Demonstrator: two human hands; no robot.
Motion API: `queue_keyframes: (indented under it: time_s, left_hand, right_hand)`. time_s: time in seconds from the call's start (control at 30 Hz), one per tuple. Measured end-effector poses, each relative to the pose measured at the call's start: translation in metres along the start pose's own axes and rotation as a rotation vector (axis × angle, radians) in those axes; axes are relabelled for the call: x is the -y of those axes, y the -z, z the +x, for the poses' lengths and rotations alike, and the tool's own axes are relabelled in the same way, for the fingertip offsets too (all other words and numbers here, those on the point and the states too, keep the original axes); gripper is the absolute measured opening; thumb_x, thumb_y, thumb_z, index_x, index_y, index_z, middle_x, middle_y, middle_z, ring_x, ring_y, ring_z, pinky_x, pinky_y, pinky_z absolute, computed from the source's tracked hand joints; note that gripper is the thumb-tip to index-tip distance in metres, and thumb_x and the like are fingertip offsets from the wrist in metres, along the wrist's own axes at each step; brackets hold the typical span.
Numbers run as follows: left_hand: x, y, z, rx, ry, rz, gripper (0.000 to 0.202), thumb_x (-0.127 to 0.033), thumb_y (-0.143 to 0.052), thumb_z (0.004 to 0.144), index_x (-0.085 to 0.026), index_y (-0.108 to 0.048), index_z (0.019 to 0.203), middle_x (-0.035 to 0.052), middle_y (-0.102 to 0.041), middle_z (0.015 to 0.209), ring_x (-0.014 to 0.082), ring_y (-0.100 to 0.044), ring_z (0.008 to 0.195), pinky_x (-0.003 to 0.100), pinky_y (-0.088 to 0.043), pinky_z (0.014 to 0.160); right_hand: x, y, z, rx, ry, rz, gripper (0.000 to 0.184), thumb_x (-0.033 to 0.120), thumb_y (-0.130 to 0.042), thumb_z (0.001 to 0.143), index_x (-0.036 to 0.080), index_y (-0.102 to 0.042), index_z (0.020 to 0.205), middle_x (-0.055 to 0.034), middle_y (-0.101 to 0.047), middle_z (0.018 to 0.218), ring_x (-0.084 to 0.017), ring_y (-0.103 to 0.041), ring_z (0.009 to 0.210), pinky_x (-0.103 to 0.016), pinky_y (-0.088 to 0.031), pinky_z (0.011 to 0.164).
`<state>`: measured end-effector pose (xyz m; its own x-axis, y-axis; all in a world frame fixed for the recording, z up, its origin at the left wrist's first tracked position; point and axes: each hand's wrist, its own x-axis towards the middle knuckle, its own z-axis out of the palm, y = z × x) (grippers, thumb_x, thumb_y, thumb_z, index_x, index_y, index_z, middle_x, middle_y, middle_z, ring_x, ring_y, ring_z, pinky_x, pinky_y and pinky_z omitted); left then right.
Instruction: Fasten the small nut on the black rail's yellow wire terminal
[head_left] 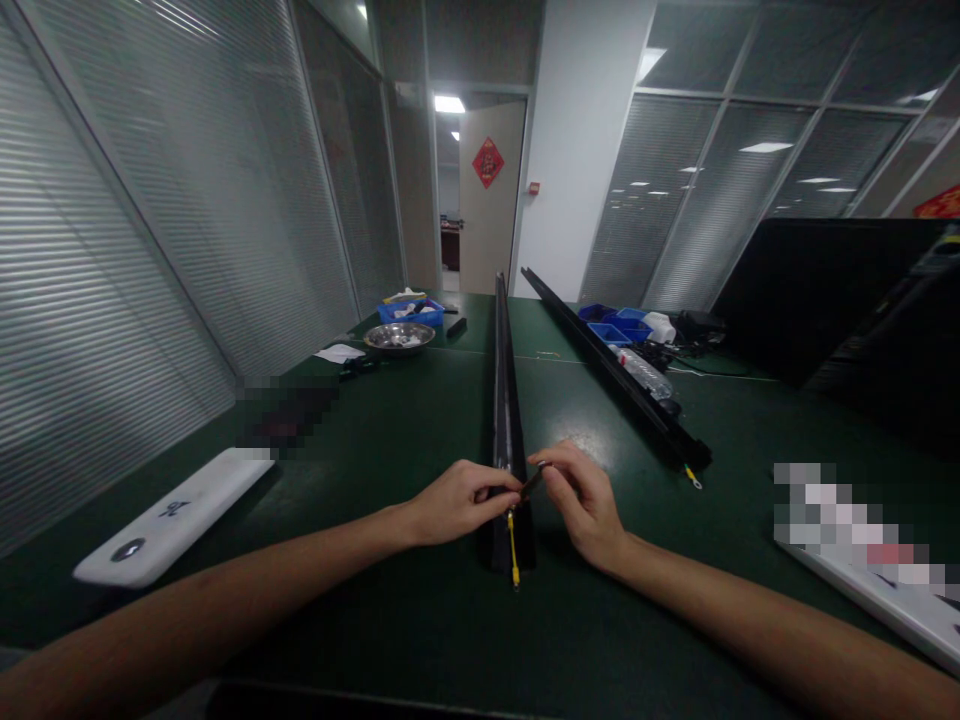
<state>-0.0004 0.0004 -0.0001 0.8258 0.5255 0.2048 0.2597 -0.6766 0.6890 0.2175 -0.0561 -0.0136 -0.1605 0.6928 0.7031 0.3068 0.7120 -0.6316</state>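
A long black rail (503,380) lies on the green table (390,440), running away from me down the middle. Its near end sits between my hands. My left hand (457,500) is closed, its fingers pinching at the left side of that end. My right hand (581,495) is closed on a thin dark tool (534,480) whose tip points at the rail end. A yellow-green wire (513,545) with a small terminal hangs out of the rail end toward me.
A second black rail (611,370) with a yellow wire lies diagonally to the right. Blue bins (611,325), a plastic bottle (643,372) and a metal bowl (399,337) stand farther back. White flat pieces lie at the left (176,515) and right (885,590). A dark panel (840,300) stands at the right.
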Motion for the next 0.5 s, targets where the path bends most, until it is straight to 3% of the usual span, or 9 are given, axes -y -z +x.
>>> queue_keyframes:
  time_s: [0.3, 0.5]
  left_hand:
    - [0.0006, -0.0003, 0.0002, -0.014, 0.008, 0.004, 0.025, -0.033, -0.057, 0.102, -0.014, -0.072, 0.107, -0.0006, -0.061, 0.074, 0.0089, -0.047, 0.059, 0.019, -0.032, 0.054]
    - [0.0013, -0.0008, -0.0003, -0.011, 0.008, 0.002, 0.027, -0.033, -0.054, 0.103, -0.014, -0.072, 0.109, 0.0014, -0.065, 0.08, 0.0099, -0.051, 0.061, 0.02, -0.034, 0.056]
  right_hand:
    - [0.0009, 0.0009, 0.0019, -0.004, 0.009, -0.037, 0.021, 0.024, -0.048, 0.105, 0.02, -0.068, 0.108, -0.0047, -0.063, 0.088, -0.019, -0.059, 0.079, -0.033, -0.048, 0.071]
    - [0.0004, 0.0004, 0.0009, -0.014, 0.003, -0.017, 0.02, 0.025, -0.049, 0.105, 0.021, -0.068, 0.11, -0.0045, -0.062, 0.089, -0.018, -0.058, 0.075, -0.031, -0.047, 0.066]
